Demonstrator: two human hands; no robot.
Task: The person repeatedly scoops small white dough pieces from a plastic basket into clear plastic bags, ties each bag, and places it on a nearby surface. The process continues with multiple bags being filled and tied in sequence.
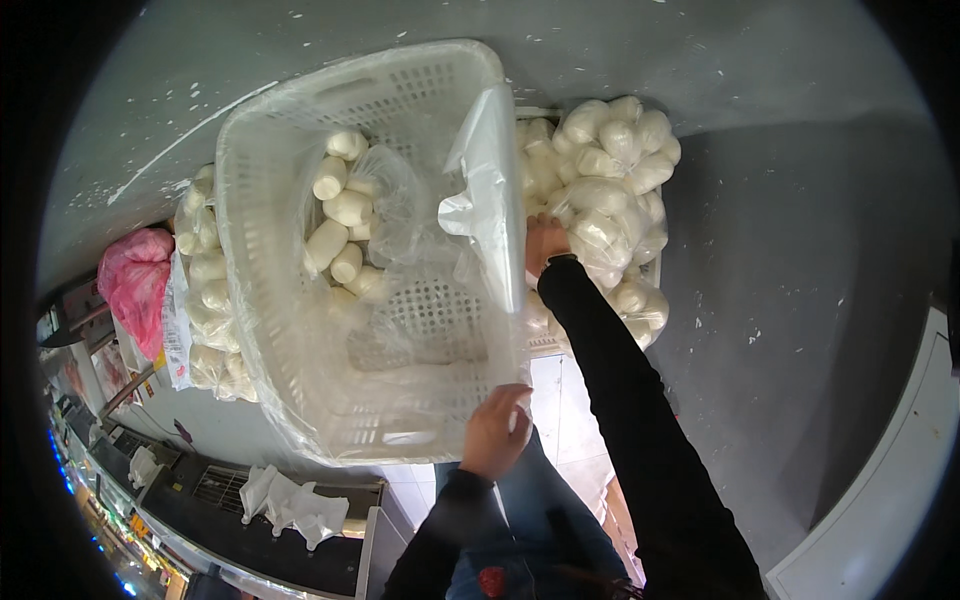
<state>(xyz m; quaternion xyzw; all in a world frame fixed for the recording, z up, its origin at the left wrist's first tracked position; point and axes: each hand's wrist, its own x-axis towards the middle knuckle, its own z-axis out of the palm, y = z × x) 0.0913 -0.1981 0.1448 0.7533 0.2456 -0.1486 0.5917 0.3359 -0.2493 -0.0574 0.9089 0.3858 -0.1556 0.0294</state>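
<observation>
A large white plastic basket (360, 442), lined with clear plastic film, stands before me. Several pale, peeled cylindrical pieces (349, 208) lie in a clear bag inside it. A stack of white plastic bags (491, 202) hangs over its right rim. My left hand (496, 433) is at the basket's near right corner, fingers curled; whether it grips the rim is unclear. My right hand (547, 244) reaches down just outside the right rim, beside clear bags full of pale round pieces (600, 225). Its fingertips are partly hidden, so any grip cannot be told.
More filled clear bags (214, 300) stand left of the basket, beside a pink plastic bag (142, 277). At lower left is a dark counter (225, 517) with white plastic bags (300, 506) on it. A grey wall (765, 262) bounds the far and right sides.
</observation>
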